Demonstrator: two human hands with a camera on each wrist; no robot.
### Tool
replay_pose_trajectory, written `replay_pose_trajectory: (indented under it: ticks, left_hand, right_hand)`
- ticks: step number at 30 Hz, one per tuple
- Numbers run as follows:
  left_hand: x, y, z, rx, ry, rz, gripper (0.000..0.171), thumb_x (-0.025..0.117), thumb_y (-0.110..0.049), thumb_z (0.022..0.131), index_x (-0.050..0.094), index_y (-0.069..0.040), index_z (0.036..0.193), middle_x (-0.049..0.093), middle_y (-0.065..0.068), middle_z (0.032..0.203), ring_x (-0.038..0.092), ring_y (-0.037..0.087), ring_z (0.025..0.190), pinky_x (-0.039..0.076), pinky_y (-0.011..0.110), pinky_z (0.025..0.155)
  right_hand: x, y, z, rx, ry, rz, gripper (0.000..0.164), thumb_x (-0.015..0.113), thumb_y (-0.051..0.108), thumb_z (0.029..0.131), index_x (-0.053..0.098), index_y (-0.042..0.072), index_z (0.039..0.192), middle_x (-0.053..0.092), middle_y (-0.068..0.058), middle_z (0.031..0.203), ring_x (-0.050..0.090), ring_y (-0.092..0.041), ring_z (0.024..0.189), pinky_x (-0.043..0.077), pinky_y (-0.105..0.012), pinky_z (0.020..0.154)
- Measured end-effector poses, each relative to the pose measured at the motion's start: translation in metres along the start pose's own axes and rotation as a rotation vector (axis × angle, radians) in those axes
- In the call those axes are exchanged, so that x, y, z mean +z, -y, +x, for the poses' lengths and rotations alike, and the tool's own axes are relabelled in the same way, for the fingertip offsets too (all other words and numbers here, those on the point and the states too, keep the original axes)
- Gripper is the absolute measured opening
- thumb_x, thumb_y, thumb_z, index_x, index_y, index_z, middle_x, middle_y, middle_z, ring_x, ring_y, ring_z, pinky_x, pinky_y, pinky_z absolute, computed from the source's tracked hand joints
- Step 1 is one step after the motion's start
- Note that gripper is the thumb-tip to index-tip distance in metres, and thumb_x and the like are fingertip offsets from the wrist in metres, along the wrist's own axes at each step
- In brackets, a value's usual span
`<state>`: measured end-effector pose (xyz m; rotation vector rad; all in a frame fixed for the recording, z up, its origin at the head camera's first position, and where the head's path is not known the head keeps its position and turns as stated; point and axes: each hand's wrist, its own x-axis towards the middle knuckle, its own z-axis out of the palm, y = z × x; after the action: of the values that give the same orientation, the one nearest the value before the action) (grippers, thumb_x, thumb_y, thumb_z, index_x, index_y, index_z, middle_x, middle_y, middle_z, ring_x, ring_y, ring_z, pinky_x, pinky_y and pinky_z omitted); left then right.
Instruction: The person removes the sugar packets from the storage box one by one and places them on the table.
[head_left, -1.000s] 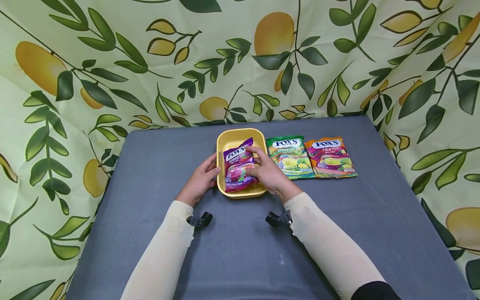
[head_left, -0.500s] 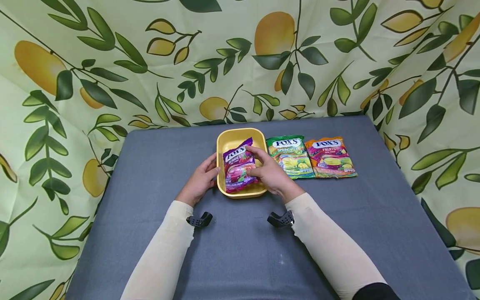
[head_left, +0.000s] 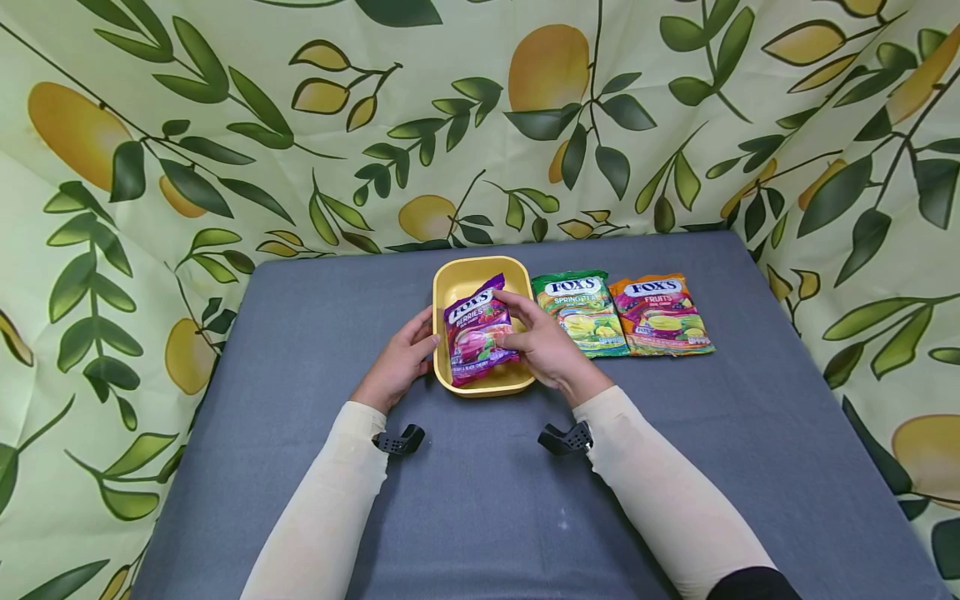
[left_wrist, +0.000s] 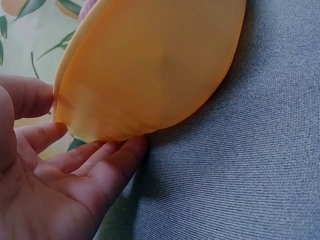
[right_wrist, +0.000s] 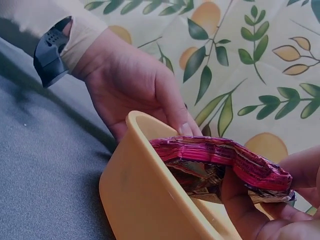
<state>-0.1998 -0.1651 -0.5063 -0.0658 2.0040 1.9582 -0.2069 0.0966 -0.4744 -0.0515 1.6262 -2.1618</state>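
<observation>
A purple bag of Fox's Berries candy [head_left: 477, 332] lies tilted within a yellow plastic tub [head_left: 444, 367]. My right hand [head_left: 551, 346] holds the bag by its right side. In the right wrist view, the fingers of that right hand [right_wrist: 245, 210] pinch the bag's edge [right_wrist: 220, 152], and the bag leans on the tub's rim. My left hand [head_left: 401, 358] grips the tub's left side. The left wrist view has its thumb [left_wrist: 35, 95] at the rim and the other fingers against the outer wall [left_wrist: 150, 70].
Right of the tub, a green Spring Tea candy bag [head_left: 581, 312] and an orange Fruits candy bag [head_left: 662, 315] lie side by side on the grey cloth-covered table [head_left: 480, 500]. A leaf-and-fruit patterned curtain [head_left: 465, 125] hangs behind.
The right hand shifts slightly to the right, and the berries bag turns a little in the tub, its lower end moving right. The left hand and tub stay put.
</observation>
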Motion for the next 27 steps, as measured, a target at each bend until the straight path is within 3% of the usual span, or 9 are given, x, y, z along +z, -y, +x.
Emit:
replay_pose_trajectory:
  ticks: [27]
  left_hand:
    - [0.0008,-0.0022,-0.0012,-0.015,0.004,-0.004,0.062,0.051,-0.017,0.116,0.03,-0.021,0.174,0.042,0.013,0.169,0.059,0.034,0.137,0.056,0.048,0.103]
  right_hand:
    - [-0.0058,-0.0027,-0.0074,-0.125,0.002,0.212,0.074,0.052,-0.02,0.103,0.043,0.015,0.168,0.037,-0.013,0.166,0.049,-0.042,0.143,0.056,-0.043,0.102]
